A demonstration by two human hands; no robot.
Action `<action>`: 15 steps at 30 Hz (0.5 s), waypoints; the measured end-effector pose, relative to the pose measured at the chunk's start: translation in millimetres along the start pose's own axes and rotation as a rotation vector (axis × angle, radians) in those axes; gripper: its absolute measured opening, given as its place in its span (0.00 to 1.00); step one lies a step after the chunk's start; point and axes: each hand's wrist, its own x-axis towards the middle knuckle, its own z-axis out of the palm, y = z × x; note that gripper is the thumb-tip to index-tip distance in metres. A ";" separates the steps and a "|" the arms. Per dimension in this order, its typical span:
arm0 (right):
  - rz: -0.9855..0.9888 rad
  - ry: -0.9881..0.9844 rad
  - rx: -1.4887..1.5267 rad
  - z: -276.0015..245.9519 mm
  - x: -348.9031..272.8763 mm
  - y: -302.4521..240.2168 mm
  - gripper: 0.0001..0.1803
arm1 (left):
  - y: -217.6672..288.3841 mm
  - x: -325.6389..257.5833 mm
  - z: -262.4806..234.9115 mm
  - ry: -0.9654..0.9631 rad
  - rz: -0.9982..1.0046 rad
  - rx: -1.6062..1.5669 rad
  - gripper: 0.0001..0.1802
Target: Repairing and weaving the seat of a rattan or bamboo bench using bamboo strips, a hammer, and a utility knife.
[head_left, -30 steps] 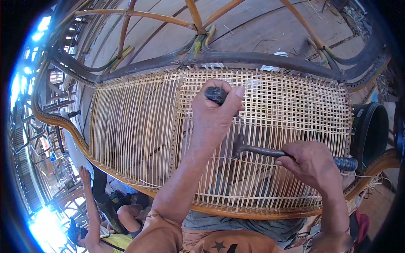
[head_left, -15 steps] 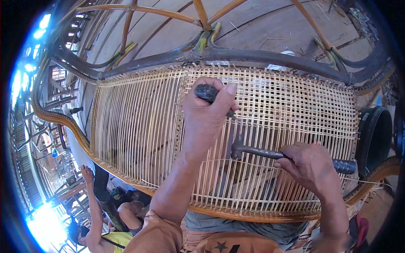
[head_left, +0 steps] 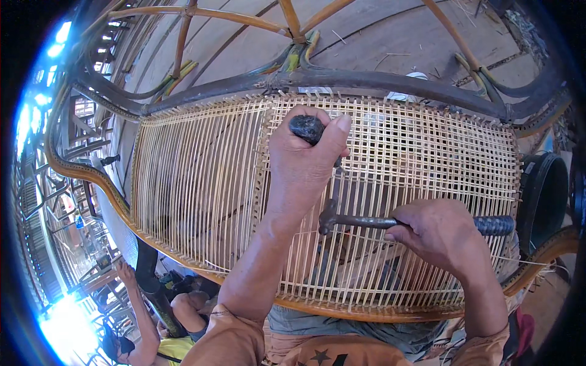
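My left hand (head_left: 302,152) is closed around the black, knobby handle of a hand tool (head_left: 307,128). Only the handle's top and a bit of thin metal below the fist show; its tip is hard to make out. Under that fist is the edge of the woven cane strips (head_left: 421,149) on a rattan seat frame (head_left: 366,316). In my right hand (head_left: 436,235) is a hammer (head_left: 366,222), held by its shaft, its dark head pointing left just below my left fist. Long pale strands (head_left: 195,183) run across the frame's left section without cross strips.
Dark curved rattan rails (head_left: 378,80) edge the far side, with orange-brown poles (head_left: 323,13) beyond. A dark bucket (head_left: 543,195) stands at the right. Another person (head_left: 137,317) sits at the lower left, one arm raised. Wooden boards (head_left: 378,36) form the floor.
The hammer and my right hand have shifted a little left. My left hand has moved slightly right with its tool. The other person's raised hand has come down a bit.
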 end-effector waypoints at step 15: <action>0.161 0.044 0.024 0.5 -52.7 15.3 0.14 | 2.1 -20.8 28.2 -0.019 -0.034 -0.128 0.09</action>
